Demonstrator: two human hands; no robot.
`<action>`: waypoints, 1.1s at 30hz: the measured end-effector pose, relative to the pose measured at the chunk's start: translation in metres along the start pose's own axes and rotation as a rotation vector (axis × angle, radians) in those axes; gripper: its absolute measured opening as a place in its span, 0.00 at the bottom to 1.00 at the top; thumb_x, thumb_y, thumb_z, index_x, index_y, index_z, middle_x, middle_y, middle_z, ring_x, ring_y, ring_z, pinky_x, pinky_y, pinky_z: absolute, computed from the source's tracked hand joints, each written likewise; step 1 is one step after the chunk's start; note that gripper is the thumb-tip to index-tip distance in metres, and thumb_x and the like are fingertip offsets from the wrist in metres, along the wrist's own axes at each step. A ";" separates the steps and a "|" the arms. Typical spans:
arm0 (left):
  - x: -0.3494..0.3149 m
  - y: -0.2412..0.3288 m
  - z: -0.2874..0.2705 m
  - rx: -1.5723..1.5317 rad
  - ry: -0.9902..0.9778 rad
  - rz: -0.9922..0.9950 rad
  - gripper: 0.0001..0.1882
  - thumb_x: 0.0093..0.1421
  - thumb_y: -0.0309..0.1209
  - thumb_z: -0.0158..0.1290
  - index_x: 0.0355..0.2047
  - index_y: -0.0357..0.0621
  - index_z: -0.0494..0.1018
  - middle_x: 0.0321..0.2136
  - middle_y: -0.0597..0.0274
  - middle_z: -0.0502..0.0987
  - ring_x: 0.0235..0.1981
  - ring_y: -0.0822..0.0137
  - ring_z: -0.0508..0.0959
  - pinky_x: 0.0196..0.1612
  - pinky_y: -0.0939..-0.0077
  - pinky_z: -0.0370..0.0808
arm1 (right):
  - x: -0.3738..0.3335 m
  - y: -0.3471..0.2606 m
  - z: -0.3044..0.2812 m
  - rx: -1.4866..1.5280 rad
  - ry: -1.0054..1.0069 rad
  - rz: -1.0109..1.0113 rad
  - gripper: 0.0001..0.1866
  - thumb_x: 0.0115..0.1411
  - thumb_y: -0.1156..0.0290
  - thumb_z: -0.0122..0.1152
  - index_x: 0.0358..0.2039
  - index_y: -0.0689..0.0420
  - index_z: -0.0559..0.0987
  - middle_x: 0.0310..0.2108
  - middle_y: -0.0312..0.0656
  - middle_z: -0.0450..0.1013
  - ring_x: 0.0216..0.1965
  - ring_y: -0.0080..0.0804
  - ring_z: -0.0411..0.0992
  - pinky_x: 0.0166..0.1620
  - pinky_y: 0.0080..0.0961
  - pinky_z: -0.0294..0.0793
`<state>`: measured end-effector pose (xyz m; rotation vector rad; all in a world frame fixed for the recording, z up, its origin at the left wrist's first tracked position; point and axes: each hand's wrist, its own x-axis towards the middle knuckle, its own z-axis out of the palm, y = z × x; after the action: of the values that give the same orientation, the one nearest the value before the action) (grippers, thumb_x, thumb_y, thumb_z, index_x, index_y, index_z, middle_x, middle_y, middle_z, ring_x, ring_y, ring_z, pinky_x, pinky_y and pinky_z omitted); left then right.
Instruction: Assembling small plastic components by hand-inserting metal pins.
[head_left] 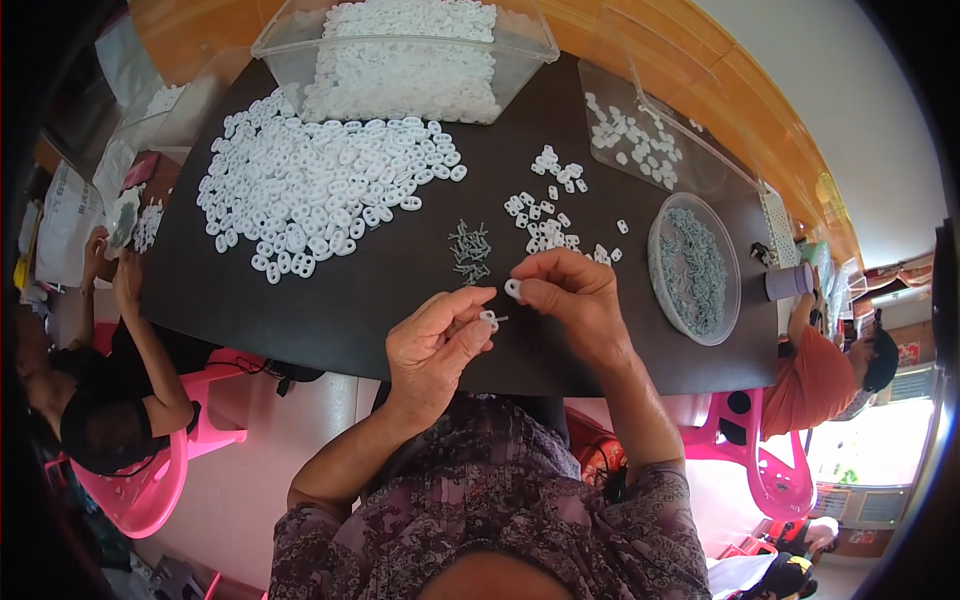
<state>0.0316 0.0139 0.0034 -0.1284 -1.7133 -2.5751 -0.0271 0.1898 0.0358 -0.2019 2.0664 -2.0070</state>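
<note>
Between the thumb and fingers of my left hand (428, 347) is a small white two-hole plastic piece (488, 316). A thin grey screw (502, 319) sticks out of it to the right. My right hand (578, 300) pinches another white two-hole plastic piece (513, 288) just above, close to the left fingertips but apart from the first piece. Beyond my hands lies a small heap of grey-green screws (469, 248). A loose cluster of white pieces (548, 236) lies past my right hand.
A wide heap of white pieces (320, 180) covers the table's (330, 320) far left. Behind it stands a clear bin (275, 45) full of them. At right are a round tub (654, 262) of screws and a clear lid-like tray (690, 160). People sit at both sides on pink chairs (165, 490).
</note>
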 end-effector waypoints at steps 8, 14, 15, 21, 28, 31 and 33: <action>-0.002 -0.005 0.000 0.003 0.007 -0.050 0.13 0.59 0.21 0.54 0.44 0.31 0.73 0.30 0.61 0.75 0.29 0.75 0.76 0.33 0.83 0.76 | -0.009 0.006 0.009 0.159 -0.074 0.115 0.08 0.56 0.77 0.60 0.37 0.63 0.79 0.30 0.35 0.76 0.29 0.17 0.70 0.33 0.14 0.68; 0.000 -0.006 -0.003 -0.160 -0.018 -0.124 0.13 0.58 0.21 0.54 0.43 0.29 0.73 0.30 0.55 0.78 0.26 0.72 0.77 0.30 0.83 0.76 | -0.015 0.009 0.017 0.218 -0.065 0.067 0.09 0.56 0.77 0.60 0.38 0.64 0.78 0.30 0.36 0.76 0.30 0.18 0.70 0.33 0.15 0.68; 0.000 -0.006 -0.003 -0.159 -0.018 -0.126 0.13 0.58 0.21 0.54 0.43 0.29 0.73 0.30 0.55 0.78 0.26 0.72 0.77 0.30 0.83 0.76 | -0.015 0.011 0.017 0.220 -0.064 0.068 0.09 0.56 0.77 0.60 0.38 0.64 0.78 0.30 0.36 0.76 0.30 0.18 0.70 0.33 0.15 0.68; -0.003 -0.003 -0.003 -0.168 0.013 -0.133 0.12 0.58 0.21 0.54 0.42 0.30 0.74 0.29 0.55 0.78 0.25 0.72 0.77 0.28 0.82 0.75 | -0.014 0.017 0.015 0.168 -0.024 0.066 0.07 0.56 0.76 0.61 0.36 0.61 0.79 0.29 0.35 0.76 0.29 0.15 0.70 0.32 0.13 0.66; -0.006 -0.002 -0.004 -0.088 0.070 -0.119 0.10 0.58 0.21 0.54 0.41 0.31 0.74 0.28 0.57 0.78 0.25 0.73 0.76 0.28 0.84 0.73 | -0.018 0.013 0.018 0.142 0.010 0.063 0.07 0.56 0.77 0.60 0.36 0.63 0.79 0.28 0.35 0.75 0.27 0.16 0.68 0.31 0.14 0.67; -0.008 0.001 -0.003 -0.048 0.079 -0.137 0.10 0.59 0.21 0.54 0.41 0.32 0.74 0.28 0.58 0.78 0.25 0.74 0.76 0.28 0.85 0.73 | -0.019 0.014 0.019 0.146 0.019 0.052 0.08 0.56 0.78 0.59 0.37 0.64 0.79 0.28 0.35 0.75 0.27 0.16 0.68 0.31 0.13 0.67; -0.009 0.000 -0.002 -0.013 0.086 -0.146 0.10 0.59 0.21 0.54 0.41 0.32 0.74 0.29 0.58 0.77 0.25 0.75 0.76 0.28 0.85 0.73 | -0.019 0.013 0.020 0.145 0.023 0.042 0.08 0.56 0.78 0.59 0.37 0.64 0.79 0.28 0.35 0.75 0.27 0.16 0.68 0.31 0.13 0.67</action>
<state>0.0408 0.0115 0.0019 0.1095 -1.7371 -2.6498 -0.0023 0.1760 0.0241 -0.1077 1.9110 -2.1324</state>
